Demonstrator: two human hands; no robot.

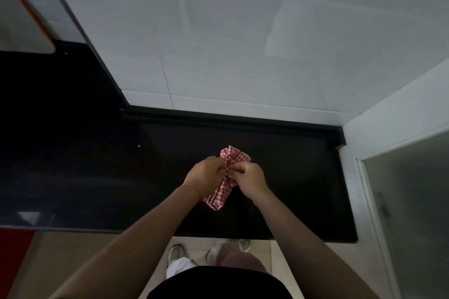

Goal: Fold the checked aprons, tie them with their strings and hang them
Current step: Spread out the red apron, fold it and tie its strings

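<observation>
Two hands are working at one bundle | folded red checked apron (224, 184) is lying near the right end of the black counter (303, 177) | left hand (205, 173) and right hand (249, 177) are pinching its middle, fingers curled | strings are hidden | advice: keep the folds squeezed while pulling the knot tight.

A home kitchen, shown by a glossy black stone countertop (279, 153) set against a white tiled wall (243, 43) in a corner.
</observation>
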